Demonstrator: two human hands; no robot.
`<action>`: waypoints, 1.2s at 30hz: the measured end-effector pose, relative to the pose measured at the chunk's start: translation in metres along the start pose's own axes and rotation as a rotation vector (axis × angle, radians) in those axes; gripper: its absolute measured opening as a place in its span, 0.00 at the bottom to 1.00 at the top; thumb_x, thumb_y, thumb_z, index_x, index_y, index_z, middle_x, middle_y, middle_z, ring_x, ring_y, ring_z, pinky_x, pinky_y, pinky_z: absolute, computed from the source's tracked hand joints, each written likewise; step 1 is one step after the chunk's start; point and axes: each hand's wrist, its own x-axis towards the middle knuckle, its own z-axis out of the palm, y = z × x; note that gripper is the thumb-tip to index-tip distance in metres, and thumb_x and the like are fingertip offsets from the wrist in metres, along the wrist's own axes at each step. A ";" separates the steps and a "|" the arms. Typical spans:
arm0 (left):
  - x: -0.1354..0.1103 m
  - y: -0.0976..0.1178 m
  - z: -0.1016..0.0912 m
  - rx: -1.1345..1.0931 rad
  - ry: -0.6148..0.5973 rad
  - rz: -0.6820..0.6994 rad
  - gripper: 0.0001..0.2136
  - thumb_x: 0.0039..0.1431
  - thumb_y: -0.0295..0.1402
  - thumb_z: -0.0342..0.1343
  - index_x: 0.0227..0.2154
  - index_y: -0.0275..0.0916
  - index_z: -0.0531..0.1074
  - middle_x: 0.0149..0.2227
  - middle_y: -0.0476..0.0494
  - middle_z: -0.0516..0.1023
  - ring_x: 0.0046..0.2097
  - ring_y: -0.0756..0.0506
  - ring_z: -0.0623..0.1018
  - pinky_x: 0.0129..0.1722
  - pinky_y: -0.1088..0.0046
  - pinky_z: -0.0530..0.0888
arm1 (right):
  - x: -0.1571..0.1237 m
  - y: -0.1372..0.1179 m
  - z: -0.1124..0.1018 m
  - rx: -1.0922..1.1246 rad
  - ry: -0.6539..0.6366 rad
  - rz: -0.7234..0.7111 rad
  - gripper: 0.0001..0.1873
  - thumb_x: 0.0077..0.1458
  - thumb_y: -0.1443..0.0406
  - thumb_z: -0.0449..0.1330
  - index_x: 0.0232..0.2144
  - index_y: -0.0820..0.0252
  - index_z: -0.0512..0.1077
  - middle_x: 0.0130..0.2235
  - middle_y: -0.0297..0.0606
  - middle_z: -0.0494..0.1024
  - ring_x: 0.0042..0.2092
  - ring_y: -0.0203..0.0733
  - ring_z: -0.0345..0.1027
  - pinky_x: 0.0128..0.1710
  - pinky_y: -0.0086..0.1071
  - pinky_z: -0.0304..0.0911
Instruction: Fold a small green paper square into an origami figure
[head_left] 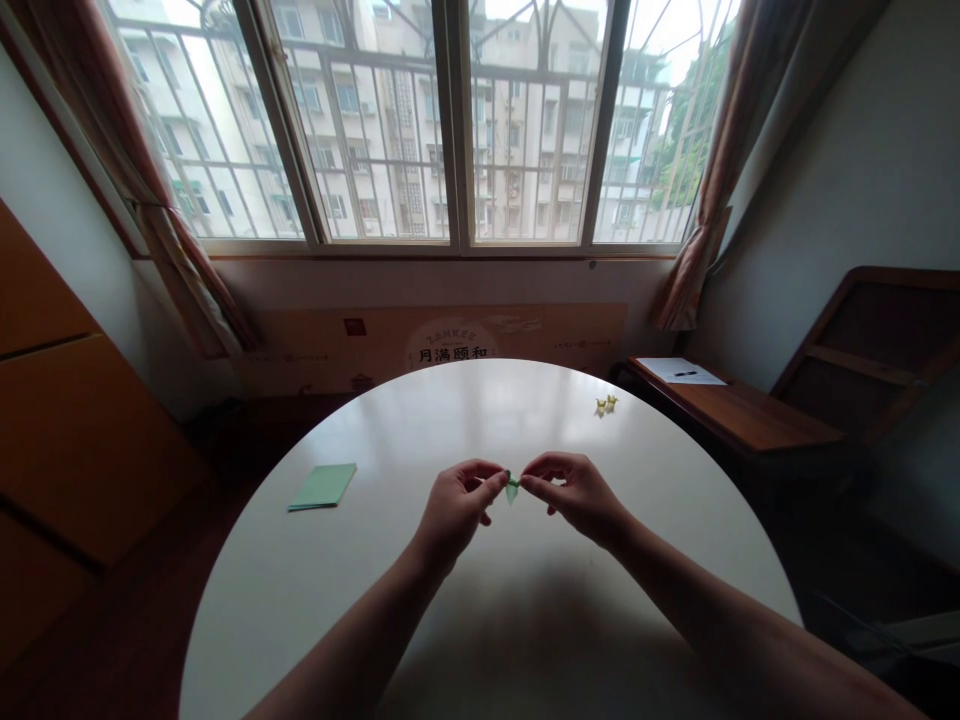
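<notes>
A small folded piece of green paper (pixel 512 490) is held up above the white round table (pixel 420 430), between my two hands. My left hand (pixel 459 505) pinches its left side between thumb and forefinger. From the other side, the thumb and forefinger of my right hand (pixel 574 490) close on its right edge. A pointed tip of the paper hangs down between the fingertips; the rest is partly hidden by them. To the left on the table lies a stack of square green paper sheets (pixel 324 486). Two small yellow folded paper figures (pixel 606 404) stand at the far right.
Right of the table, a wooden chair or bench (pixel 765 410) bears a white sheet (pixel 675 371) with a black pen on it. An orange-brown cabinet (pixel 82 430) stands at the left. Behind the table, a printed cardboard panel (pixel 315 340) leans below the barred window.
</notes>
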 end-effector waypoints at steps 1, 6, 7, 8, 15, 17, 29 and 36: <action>0.000 0.000 0.000 -0.006 0.012 -0.003 0.15 0.48 0.40 0.63 0.33 0.32 0.79 0.25 0.44 0.76 0.26 0.49 0.71 0.19 0.77 0.70 | 0.000 0.001 0.000 0.008 0.005 0.008 0.14 0.51 0.56 0.68 0.31 0.62 0.80 0.29 0.40 0.79 0.30 0.41 0.69 0.20 0.27 0.65; 0.005 -0.003 -0.006 -0.033 0.104 -0.021 0.16 0.49 0.39 0.61 0.38 0.32 0.79 0.26 0.45 0.74 0.27 0.48 0.71 0.18 0.77 0.70 | 0.003 0.007 -0.001 0.053 0.032 0.074 0.16 0.51 0.55 0.67 0.32 0.63 0.79 0.27 0.38 0.77 0.27 0.37 0.67 0.19 0.27 0.64; 0.007 -0.005 -0.008 -0.035 0.120 -0.024 0.16 0.49 0.39 0.61 0.38 0.32 0.79 0.26 0.45 0.73 0.28 0.48 0.71 0.18 0.78 0.70 | 0.003 0.008 -0.002 0.058 0.035 0.087 0.16 0.50 0.54 0.68 0.32 0.63 0.79 0.27 0.38 0.77 0.27 0.37 0.66 0.19 0.27 0.63; 0.009 -0.007 -0.010 -0.037 0.136 -0.027 0.16 0.49 0.39 0.61 0.37 0.32 0.78 0.26 0.45 0.73 0.28 0.48 0.71 0.18 0.78 0.70 | 0.004 0.009 -0.001 0.060 0.036 0.099 0.16 0.50 0.54 0.68 0.31 0.64 0.80 0.26 0.38 0.77 0.26 0.37 0.66 0.19 0.27 0.63; 0.020 -0.022 -0.018 -0.014 0.216 -0.030 0.16 0.47 0.39 0.60 0.36 0.32 0.78 0.27 0.45 0.73 0.28 0.48 0.70 0.17 0.78 0.70 | 0.004 0.008 -0.002 0.028 0.089 0.145 0.16 0.48 0.55 0.67 0.31 0.64 0.80 0.27 0.38 0.77 0.27 0.38 0.66 0.19 0.27 0.64; 0.021 -0.024 -0.019 -0.006 0.231 -0.031 0.15 0.47 0.39 0.60 0.35 0.33 0.78 0.28 0.45 0.73 0.28 0.49 0.70 0.17 0.78 0.69 | 0.007 0.006 -0.006 -0.004 0.133 0.147 0.17 0.49 0.55 0.66 0.32 0.64 0.80 0.27 0.40 0.77 0.28 0.39 0.68 0.19 0.27 0.64; 0.030 -0.037 -0.021 0.072 0.221 -0.016 0.15 0.46 0.39 0.58 0.34 0.33 0.78 0.25 0.47 0.71 0.25 0.49 0.70 0.16 0.77 0.69 | 0.050 0.022 -0.157 -0.401 0.363 0.181 0.13 0.56 0.59 0.67 0.38 0.64 0.79 0.38 0.41 0.79 0.37 0.45 0.74 0.32 0.34 0.72; 0.033 -0.045 -0.021 0.151 0.191 0.016 0.14 0.48 0.39 0.57 0.34 0.36 0.79 0.26 0.46 0.74 0.24 0.49 0.70 0.17 0.76 0.69 | 0.054 0.071 -0.229 -0.456 0.514 0.354 0.18 0.65 0.61 0.60 0.54 0.61 0.69 0.54 0.44 0.73 0.49 0.48 0.72 0.47 0.46 0.71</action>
